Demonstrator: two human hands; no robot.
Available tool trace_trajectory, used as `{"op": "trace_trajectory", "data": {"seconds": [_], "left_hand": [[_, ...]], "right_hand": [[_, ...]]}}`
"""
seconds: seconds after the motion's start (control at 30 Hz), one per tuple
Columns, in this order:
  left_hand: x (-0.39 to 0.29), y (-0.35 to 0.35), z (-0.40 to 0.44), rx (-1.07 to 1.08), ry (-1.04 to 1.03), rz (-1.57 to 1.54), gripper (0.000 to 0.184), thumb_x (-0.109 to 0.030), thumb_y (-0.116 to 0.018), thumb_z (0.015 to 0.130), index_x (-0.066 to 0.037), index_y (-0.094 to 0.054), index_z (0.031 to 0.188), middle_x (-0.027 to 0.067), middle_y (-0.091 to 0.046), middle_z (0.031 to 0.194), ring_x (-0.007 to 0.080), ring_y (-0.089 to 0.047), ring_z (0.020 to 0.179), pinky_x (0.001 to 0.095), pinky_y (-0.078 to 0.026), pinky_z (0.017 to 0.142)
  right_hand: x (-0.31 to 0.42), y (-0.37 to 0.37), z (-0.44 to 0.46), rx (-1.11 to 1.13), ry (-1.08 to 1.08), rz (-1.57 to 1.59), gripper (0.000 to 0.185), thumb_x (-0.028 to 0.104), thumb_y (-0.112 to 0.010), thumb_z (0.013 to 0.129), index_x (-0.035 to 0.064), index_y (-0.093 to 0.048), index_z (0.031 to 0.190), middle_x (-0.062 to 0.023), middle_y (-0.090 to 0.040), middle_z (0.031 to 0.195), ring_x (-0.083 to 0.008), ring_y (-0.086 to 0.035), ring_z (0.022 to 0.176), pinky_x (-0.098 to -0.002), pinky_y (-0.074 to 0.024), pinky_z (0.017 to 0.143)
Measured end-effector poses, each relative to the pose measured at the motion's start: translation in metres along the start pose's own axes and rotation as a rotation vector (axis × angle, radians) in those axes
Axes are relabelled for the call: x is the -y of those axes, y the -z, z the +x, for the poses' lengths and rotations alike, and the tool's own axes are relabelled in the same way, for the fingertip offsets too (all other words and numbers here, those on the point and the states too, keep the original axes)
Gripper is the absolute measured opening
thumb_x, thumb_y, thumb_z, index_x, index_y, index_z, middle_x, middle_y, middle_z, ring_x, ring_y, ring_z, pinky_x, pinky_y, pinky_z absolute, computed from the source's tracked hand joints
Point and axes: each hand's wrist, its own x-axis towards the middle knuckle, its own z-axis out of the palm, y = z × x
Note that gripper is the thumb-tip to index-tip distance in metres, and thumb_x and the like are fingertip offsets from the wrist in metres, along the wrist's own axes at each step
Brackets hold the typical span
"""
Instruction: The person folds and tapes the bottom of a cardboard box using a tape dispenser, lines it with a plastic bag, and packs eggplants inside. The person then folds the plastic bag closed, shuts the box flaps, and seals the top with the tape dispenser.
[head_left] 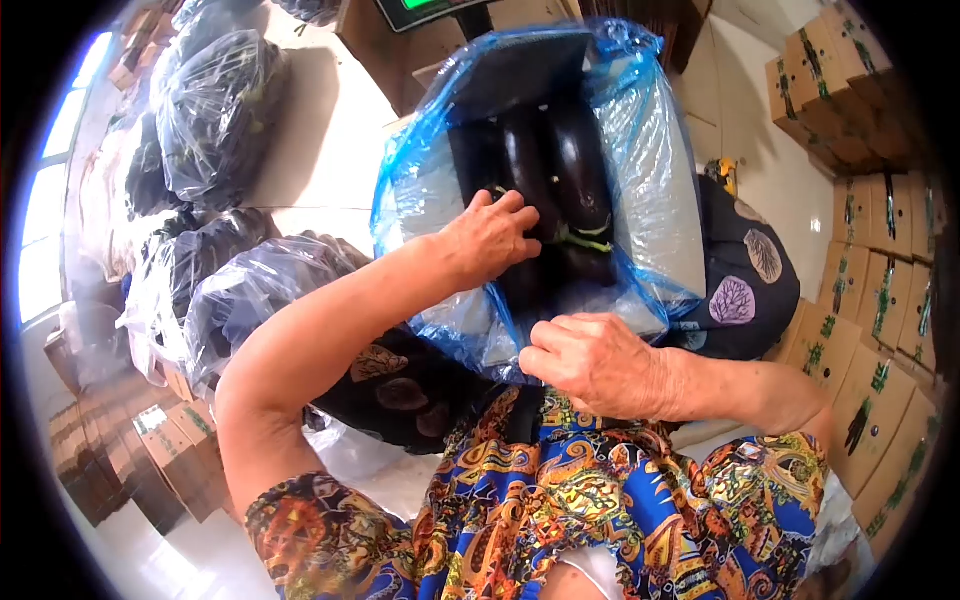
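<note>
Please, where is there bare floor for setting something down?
Bare floor shows between the clear plastic bags and the blue liner, plus a patch between that liner and the cartons. Crowded: inside the liner, with eggplants and the left hand.

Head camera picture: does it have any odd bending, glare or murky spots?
In the head view, edges curve into a black surround and the stacked cartons at right lean with the bend; the window at left is washed out white; the eggplants and blue plastic bag show bright glints; below the eggplants, it's too dark for detail.
</note>
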Motion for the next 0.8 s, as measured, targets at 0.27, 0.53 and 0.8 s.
{"op": "trace_trajectory", "data": {"seconds": [0.27, 0.53, 0.8], "left_hand": [[-0.010, 0.032, -0.007, -0.106, 0.005, -0.004, 0.029, -0.020, -0.059, 0.084, -0.015, -0.062, 0.113, 0.0079, -0.053, 0.108, 0.0234, -0.051, 0.104, 0.0350, -0.043, 0.081], [0.004, 0.093, -0.048, -0.125, 0.184, -0.330, 0.058, -0.016, -0.075, 0.076, -0.008, -0.052, 0.129, 0.0103, -0.056, 0.112, 0.0294, -0.055, 0.101, 0.0388, -0.046, 0.088], [0.031, 0.094, -0.070, -0.192, 0.271, -0.401, 0.059, -0.014, -0.075, 0.076, -0.007, -0.052, 0.130, 0.0125, -0.060, 0.111, 0.0304, -0.058, 0.101, 0.0400, -0.047, 0.090]], "right_hand": [[0.016, 0.065, 0.020, 0.133, 0.038, 0.233, 0.025, 0.024, -0.070, 0.086, 0.0045, -0.056, 0.095, -0.0103, -0.055, 0.081, -0.0288, -0.062, 0.072, -0.0384, -0.0507, 0.062], [-0.053, 0.115, 0.041, -0.339, -0.344, 0.126, 0.021, 0.004, -0.073, 0.081, -0.0002, -0.066, 0.101, -0.0100, -0.064, 0.081, -0.0167, -0.061, 0.063, -0.0270, -0.0491, 0.059], [-0.081, 0.100, 0.040, -0.333, -0.452, 0.060, 0.020, 0.003, -0.072, 0.083, -0.0005, -0.066, 0.101, -0.0113, -0.065, 0.083, -0.0179, -0.061, 0.065, -0.0270, -0.0493, 0.059]]}}
